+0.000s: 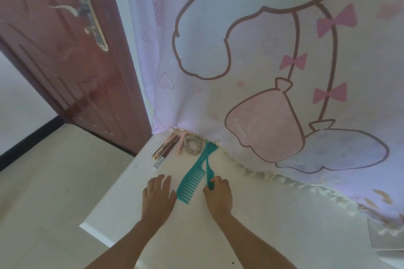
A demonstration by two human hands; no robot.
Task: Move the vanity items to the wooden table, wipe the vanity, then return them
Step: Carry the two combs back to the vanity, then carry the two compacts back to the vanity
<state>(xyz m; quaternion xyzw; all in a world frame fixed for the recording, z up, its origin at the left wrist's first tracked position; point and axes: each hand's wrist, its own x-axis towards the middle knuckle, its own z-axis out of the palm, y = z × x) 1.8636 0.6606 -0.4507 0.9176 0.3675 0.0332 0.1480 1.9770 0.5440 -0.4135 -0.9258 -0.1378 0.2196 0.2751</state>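
- Head view, left to right: white desk point(251, 225) against a cartoon-print curtain point(284, 50); dark red door point(65, 61) at far left.
- Back-left corner of desk, by the curtain hem: gold cosmetic tube point(164, 146), a darker tube with a silver end point(165, 155) just beside it, pink clip point(181, 144), pale scrunchie point(192, 144). All well beyond both hands.
- Left hand point(157, 196): flat, palm down on the desk, fingers loosely spread, holding nothing. Sits just left of the wide-tooth comb's tooth end, close, contact unclear.
- Teal wide-tooth comb point(192, 181): lies flat between the hands, long axis running from near-left to far-right, handle pointing away toward the scrunchie, teeth facing right.
- Teal tail comb point(208, 166): thin, runs almost straight away from the person, crossing or touching the other comb's handle at the far end.
- Right hand point(218, 194): fingers curled round the tail comb's near end, pinching it.
- Judgement: left hand is nearer the wide-tooth comb; reach is a short shift right. Whether items are leaving or returning, cannot tell.
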